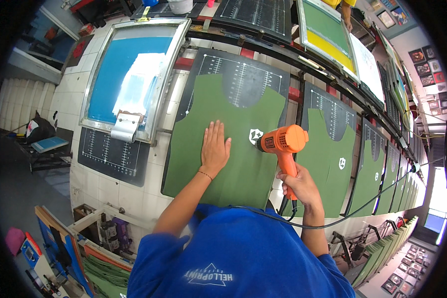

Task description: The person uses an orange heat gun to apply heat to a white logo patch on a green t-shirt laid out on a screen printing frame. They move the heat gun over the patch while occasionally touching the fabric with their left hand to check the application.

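Note:
A green cut fabric panel, shaped like a shirt front, lies flat on a black board with white ruler markings. My left hand rests on the panel, palm down with fingers stretched out. In my right hand is an orange heat gun, its handle wrapped by my fingers. The nozzle points left, close by a small white printed emblem on the panel. A dark cord runs from the handle's base off to the right. Whether the heat gun is on, I cannot tell.
To the left, a framed blue screen holds a metal squeegee. More green panels on boards stretch away rightward. A green and yellow screen stands at the far right, near another person's hand. Folded green fabric sits lower left.

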The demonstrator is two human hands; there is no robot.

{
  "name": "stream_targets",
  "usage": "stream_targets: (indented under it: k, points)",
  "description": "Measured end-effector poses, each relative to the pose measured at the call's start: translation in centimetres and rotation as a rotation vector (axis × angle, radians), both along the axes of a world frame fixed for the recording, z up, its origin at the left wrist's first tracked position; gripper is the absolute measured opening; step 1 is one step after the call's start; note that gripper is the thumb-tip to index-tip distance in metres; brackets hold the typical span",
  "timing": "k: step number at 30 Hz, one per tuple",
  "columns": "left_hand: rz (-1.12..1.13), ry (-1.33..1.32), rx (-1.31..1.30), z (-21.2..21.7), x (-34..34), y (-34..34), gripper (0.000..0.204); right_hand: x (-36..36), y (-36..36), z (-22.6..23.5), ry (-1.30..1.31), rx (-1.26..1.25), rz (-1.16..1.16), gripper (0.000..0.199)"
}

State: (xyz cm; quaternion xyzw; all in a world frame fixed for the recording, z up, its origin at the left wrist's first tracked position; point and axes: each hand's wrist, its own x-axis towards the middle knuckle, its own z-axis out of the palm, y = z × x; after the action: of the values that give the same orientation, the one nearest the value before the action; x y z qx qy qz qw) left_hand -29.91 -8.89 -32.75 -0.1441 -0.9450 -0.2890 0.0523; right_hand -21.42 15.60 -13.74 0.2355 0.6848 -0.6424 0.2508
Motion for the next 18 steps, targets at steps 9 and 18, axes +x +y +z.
stream_targets:
  k: [9,18]
  points:
    - [0.027,0.005,0.023,0.1,0.0,-0.2,0.056,-0.2,-0.2,0.0,0.02,0.015,-0.04,0.025]
    - [0.011,-0.04,0.034,0.0,0.0,-0.1,0.059,-0.9,0.1,-0.6,-0.044,0.004,-0.001,0.033]
